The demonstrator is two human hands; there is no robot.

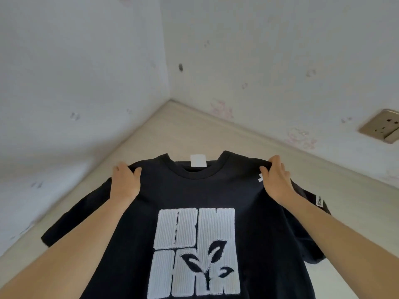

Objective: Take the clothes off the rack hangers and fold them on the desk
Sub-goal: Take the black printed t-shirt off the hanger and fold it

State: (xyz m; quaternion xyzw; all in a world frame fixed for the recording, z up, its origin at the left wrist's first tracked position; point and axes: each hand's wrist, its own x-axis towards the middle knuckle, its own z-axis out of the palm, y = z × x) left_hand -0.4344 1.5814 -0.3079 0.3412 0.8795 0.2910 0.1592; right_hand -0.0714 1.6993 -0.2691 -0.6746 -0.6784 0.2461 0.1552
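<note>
A black T-shirt [194, 195] with a large white block print of letters and a leafy sprout is spread front up over the pale desk [185, 134]. Its collar, with a white neck label, points toward the wall corner. My left hand [125, 180] grips the shirt's left shoulder, thumb on top and fingers curled under the cloth. At the right shoulder my right hand [276, 175] pinches the fabric the same way. Both sleeves lie out to the sides. No hanger or rack is in view.
Two white walls meet at a corner [169, 98] behind the desk's far end. A beige wall socket [382, 126] sits on the right wall just above the desk surface. Bare desk surface lies beyond the collar and to the right.
</note>
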